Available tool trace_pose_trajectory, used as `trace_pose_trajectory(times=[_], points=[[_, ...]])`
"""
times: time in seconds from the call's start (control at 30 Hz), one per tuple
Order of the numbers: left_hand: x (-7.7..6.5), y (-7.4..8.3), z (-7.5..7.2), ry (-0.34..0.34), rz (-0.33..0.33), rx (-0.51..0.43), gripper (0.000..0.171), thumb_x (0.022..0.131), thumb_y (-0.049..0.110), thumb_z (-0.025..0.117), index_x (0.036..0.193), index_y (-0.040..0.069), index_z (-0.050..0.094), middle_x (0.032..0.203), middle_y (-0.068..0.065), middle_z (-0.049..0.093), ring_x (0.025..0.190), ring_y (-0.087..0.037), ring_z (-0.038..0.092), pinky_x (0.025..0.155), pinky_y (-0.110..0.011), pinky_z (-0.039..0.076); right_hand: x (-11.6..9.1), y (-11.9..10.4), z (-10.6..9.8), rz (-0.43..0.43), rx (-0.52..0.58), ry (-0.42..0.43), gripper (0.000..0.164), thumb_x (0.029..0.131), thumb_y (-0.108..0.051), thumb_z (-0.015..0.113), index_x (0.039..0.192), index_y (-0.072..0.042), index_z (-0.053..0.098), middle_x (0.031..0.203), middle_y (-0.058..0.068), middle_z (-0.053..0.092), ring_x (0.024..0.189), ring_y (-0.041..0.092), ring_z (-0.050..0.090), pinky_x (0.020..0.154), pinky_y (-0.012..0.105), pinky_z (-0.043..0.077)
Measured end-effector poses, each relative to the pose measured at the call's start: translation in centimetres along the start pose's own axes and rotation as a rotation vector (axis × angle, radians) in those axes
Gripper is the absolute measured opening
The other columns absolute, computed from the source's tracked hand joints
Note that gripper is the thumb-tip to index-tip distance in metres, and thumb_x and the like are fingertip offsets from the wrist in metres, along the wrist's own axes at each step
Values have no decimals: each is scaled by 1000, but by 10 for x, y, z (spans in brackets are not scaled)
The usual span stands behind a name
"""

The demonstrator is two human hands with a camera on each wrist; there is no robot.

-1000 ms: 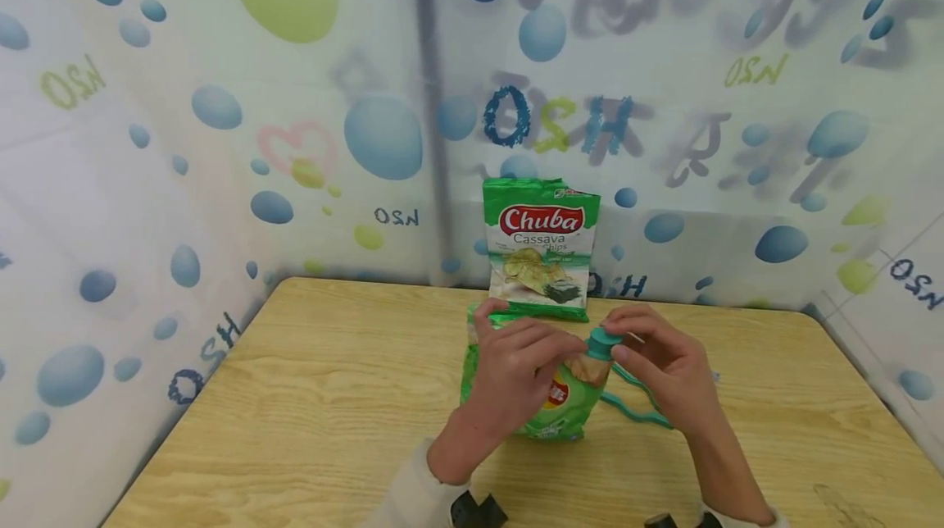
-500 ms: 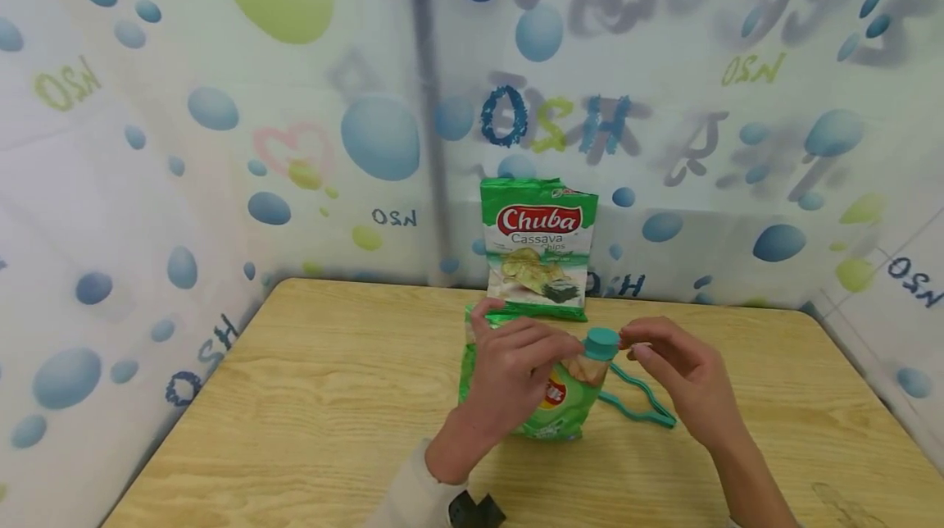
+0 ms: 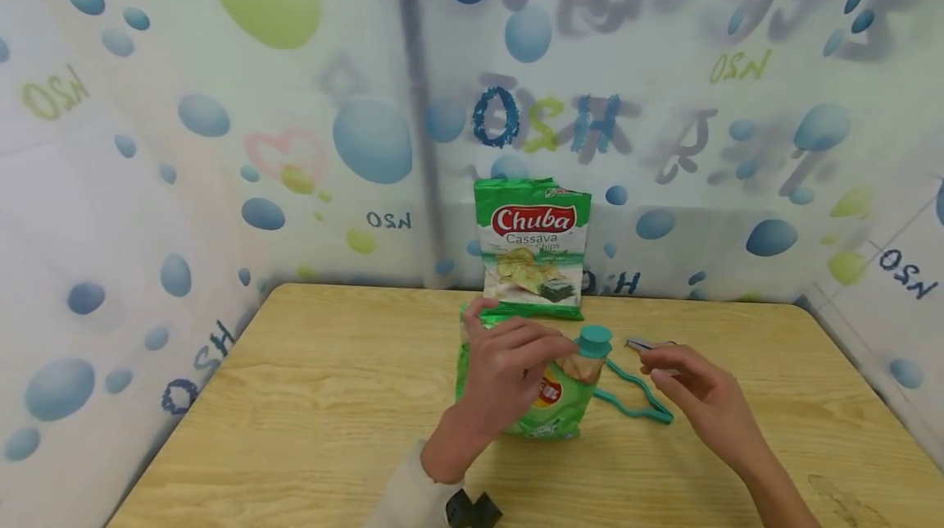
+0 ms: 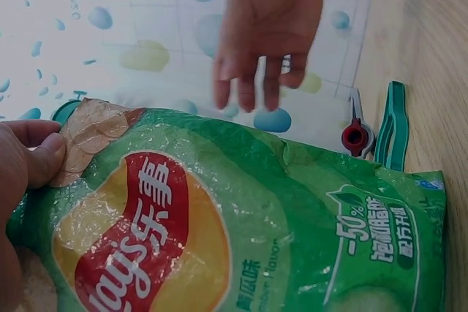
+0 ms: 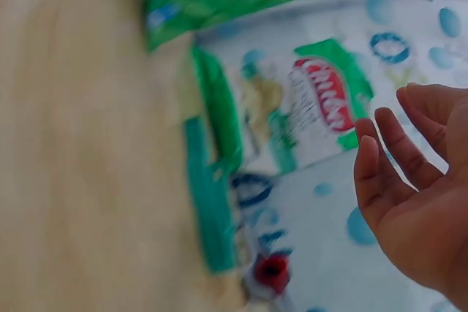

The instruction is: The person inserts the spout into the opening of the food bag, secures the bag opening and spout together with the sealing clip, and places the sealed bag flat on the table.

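My left hand (image 3: 505, 364) pinches the upper edge of a green Lay's chip bag (image 3: 549, 421) standing on the table. Thumb and finger lie at that edge in the left wrist view, on the bag's potato-chip print (image 4: 95, 137). A round teal cap (image 3: 594, 339) sits at the bag's upper right corner. To the right, my right hand (image 3: 708, 405) is apart from the bag, its fingers loosely bent with nothing between them. In the right wrist view the right hand (image 5: 424, 180) also shows nothing held. Part of the bag is hidden behind my left hand.
Behind stands a Chuba cassava chips bag (image 3: 534, 257) against the patterned curtain. A teal V-shaped clip (image 3: 649, 411) lies right of the Lay's bag. Near it is a grey pointed tool (image 3: 640, 343), partly behind my right hand, with a red round part (image 4: 355, 137).
My right hand has let go of the teal cap and moved right and down, uncovering the clip and the grey tool. My left hand stays at the bag.
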State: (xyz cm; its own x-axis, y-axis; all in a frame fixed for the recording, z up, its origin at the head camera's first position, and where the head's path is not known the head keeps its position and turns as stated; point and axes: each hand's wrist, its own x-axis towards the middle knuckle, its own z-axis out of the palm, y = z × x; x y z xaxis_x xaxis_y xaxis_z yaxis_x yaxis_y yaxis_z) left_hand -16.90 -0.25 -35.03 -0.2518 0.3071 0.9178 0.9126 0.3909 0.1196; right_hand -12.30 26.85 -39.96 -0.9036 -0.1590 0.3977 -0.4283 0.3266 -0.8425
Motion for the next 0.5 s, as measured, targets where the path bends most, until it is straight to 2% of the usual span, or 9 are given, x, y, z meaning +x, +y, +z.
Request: trace_pose_trajectory(times=[0.13, 0.3, 0.4, 0.5], points=[[-1, 0, 1, 8, 9, -11, 26, 90, 1, 63, 85, 22, 77, 85, 9, 71, 83, -4, 64, 94, -53, 22, -16, 17, -7, 67, -87, 29, 24, 98, -4, 52, 121, -1, 60, 113, -1, 63, 100, 8, 59, 76, 22, 50], [-1, -1, 1, 18, 18, -29, 26, 89, 0, 64, 85, 22, 77, 84, 9, 71, 83, -4, 65, 92, -53, 23, -35, 41, -14, 72, -245, 51, 25, 95, -4, 58, 120, -6, 63, 103, -2, 59, 79, 6, 48, 57, 24, 46], [-1, -2, 1, 25, 27, -30, 25, 88, 0, 65, 85, 22, 77, 84, 9, 71, 82, -4, 65, 91, -54, 24, -44, 54, -16, 73, -286, 45, 26, 92, -4, 63, 118, -8, 64, 97, -2, 57, 73, 8, 44, 53, 26, 42], [-1, -4, 1, 29, 37, -28, 25, 88, 0, 66, 85, 22, 77, 84, 9, 71, 82, -4, 65, 90, -54, 25, -51, 67, -17, 83, -280, 32, 28, 90, -4, 66, 118, -9, 65, 101, -2, 58, 71, 9, 45, 53, 26, 43]])
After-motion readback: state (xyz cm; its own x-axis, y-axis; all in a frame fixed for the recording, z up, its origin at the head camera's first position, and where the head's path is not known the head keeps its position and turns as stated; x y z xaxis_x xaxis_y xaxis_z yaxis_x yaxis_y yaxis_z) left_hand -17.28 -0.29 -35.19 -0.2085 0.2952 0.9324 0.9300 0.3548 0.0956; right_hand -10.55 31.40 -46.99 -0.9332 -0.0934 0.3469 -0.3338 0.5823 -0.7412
